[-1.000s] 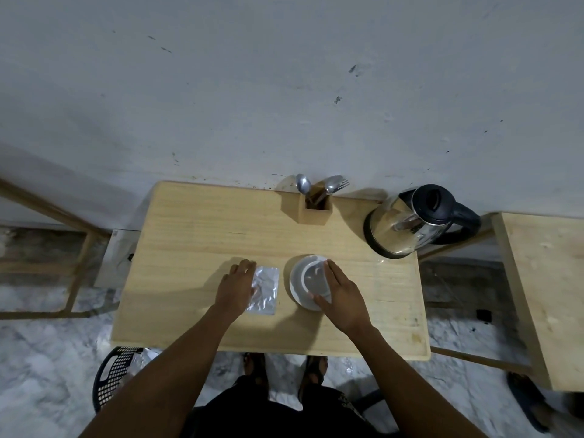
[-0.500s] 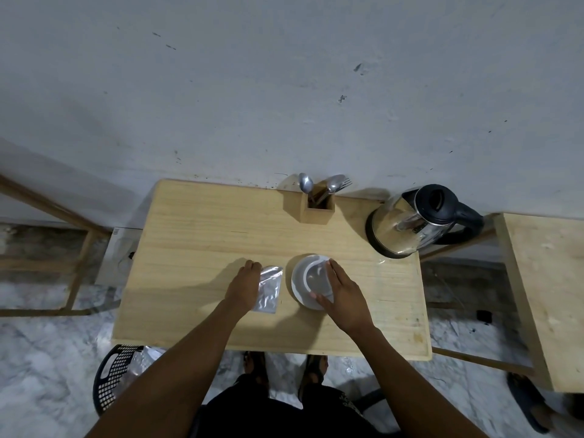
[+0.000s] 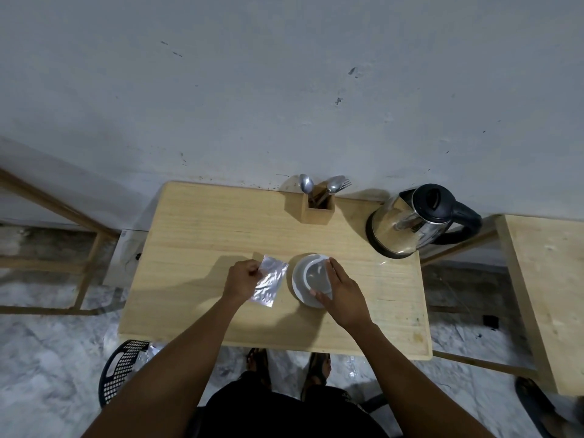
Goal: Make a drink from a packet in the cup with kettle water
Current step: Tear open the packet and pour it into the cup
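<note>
Two hands at frame centre: my left hand [image 3: 241, 281] pinches the foil packet [image 3: 269, 285]; my right hand [image 3: 343, 292] cups the cup [image 3: 308, 281]. I should tear the packet's top directly over it.

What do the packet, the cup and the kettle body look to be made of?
Packet: foil or metallised film, judging by its crinkled silver glints; the left hand pinches its edge.
Cup: smooth white, probably glazed ceramic, though plastic is possible; the right hand steadies its rim.
Kettle: polished steel body, mirror reflections of the table; its lid and handle look like black plastic.
</note>
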